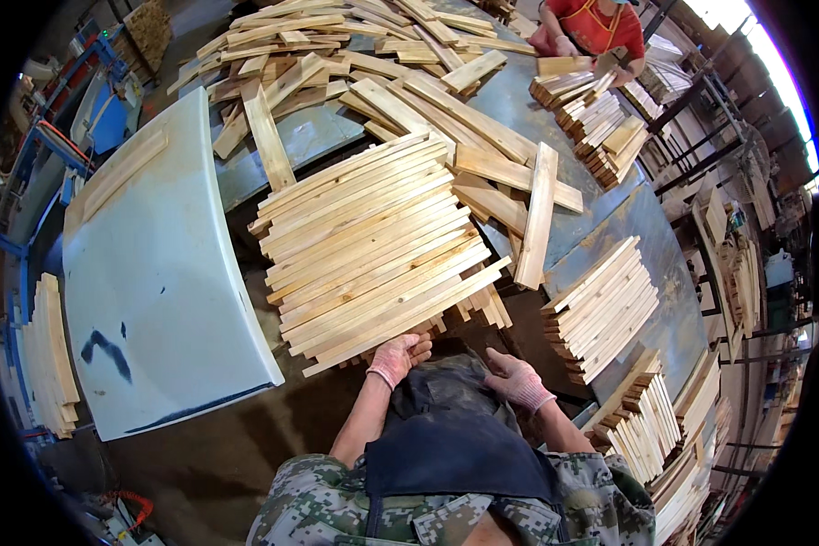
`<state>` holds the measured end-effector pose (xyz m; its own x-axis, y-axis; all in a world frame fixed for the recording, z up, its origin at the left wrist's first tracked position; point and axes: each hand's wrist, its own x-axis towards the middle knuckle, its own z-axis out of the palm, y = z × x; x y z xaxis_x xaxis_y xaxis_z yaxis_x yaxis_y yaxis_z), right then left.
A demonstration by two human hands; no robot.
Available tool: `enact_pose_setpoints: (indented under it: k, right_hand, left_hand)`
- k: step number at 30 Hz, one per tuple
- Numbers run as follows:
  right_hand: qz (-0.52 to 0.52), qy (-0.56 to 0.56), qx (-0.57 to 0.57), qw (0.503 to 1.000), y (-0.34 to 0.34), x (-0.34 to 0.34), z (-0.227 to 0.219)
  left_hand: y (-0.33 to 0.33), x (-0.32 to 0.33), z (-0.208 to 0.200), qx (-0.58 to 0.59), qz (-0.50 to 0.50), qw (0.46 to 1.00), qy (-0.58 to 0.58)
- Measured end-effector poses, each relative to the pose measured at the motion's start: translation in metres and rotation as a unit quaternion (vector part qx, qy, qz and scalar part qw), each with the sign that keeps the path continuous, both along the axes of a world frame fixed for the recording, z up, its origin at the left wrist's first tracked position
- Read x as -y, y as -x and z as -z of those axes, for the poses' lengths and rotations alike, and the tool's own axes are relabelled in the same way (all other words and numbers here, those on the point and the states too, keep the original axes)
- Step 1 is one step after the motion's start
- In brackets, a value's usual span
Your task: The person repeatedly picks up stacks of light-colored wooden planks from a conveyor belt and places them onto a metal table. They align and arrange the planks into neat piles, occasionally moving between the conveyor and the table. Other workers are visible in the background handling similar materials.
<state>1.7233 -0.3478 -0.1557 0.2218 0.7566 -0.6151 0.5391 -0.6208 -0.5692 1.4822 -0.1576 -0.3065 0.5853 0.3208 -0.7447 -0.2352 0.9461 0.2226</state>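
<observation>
A broad stack of pale wooden strips lies in front of me, the strips side by side with uneven ends. At its near edge is my left hand in a pinkish knit glove, fingers curled in and nothing visible in them. Whether it touches the nearest strip I cannot tell. My right hand, gloved the same way, is by the right side of my dark apron. Its fingers are apart, thumb raised, and it holds nothing. More strip ends show below the stack's right side.
A pale blue curved panel stands at left, a single strip on it. Loose boards are heaped at the far side. Strip bundles line the right. A co-worker in red handles wood at the far right.
</observation>
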Motion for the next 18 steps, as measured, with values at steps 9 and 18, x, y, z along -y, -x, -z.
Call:
enact_pose_setpoints:
  k: [9, 18]
  right_hand:
    - [0.028, -0.016, 0.017, 0.999, -0.021, 0.047, 0.014]
    - [0.416, -0.161, 0.037, 0.894, -0.109, 0.141, 0.045]
  left_hand:
    - [-0.008, 0.011, 0.026, -0.035, 0.009, 0.998, -0.041]
    - [-0.1, 0.025, -0.075, -0.017, 0.378, 0.918, -0.119]
